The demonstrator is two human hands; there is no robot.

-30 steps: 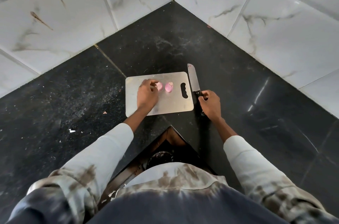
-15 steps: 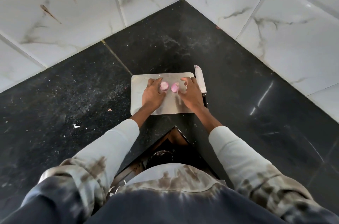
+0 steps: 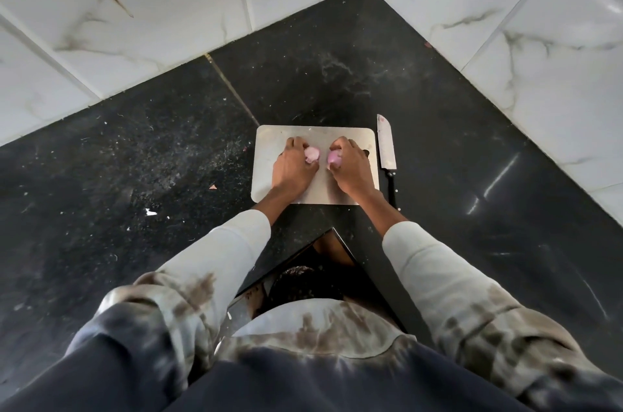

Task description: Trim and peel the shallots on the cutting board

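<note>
Now: left hand grips shallot | right hand grips second shallot | knife beside board

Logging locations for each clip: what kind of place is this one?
Most likely a home kitchen corner: a dark stone counter set against white marble-look wall tiles, with a cutting board holding shallots under both hands and a knife beside it.
</note>
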